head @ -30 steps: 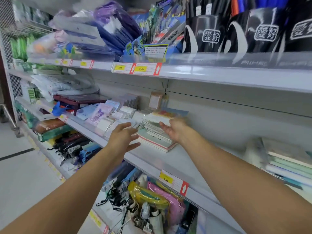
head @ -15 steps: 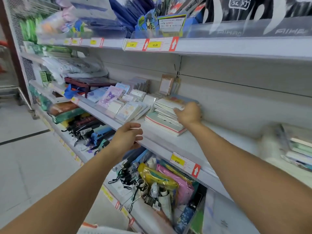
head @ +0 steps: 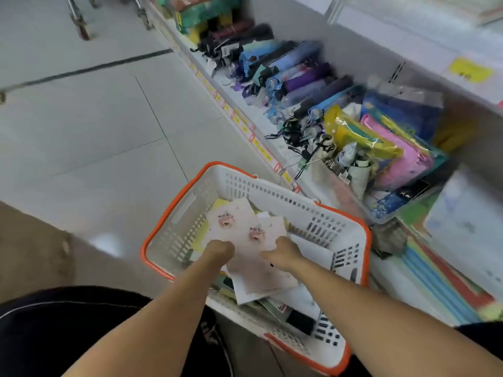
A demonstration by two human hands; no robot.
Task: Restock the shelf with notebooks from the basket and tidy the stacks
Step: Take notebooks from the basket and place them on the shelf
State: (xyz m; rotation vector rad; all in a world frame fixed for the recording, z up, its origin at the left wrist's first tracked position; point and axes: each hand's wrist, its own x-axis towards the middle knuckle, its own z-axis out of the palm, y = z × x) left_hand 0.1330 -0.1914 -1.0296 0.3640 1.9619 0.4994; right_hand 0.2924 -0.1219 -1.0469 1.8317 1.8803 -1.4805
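A white basket with an orange rim [head: 275, 195] sits low in front of me, holding loose notebooks. On top lie pale pink notebooks [head: 239, 227] with a small pink figure on the cover. My left hand [head: 219, 250] is inside the basket, its fingers curled down on the left part of the pink notebooks. My right hand [head: 283, 254] grips their right edge, with its fingers pointing left. Other white and dark notebooks [head: 296, 297] lie underneath. The notebook shelf is out of view above.
The bottom shelf [head: 272, 142], to the right, holds folded umbrellas [head: 299, 85] and plastic-wrapped packs [head: 381, 148]. Coloured paper stacks [head: 441, 276] lie beside the basket. Grey tiled floor [head: 95, 126] spreads left. A trolley wheel [head: 81, 28] stands far back.
Both hands have left the notebook stack on the shelf and dropped into the basket. My view has swung from the shelf down to the basket and floor.
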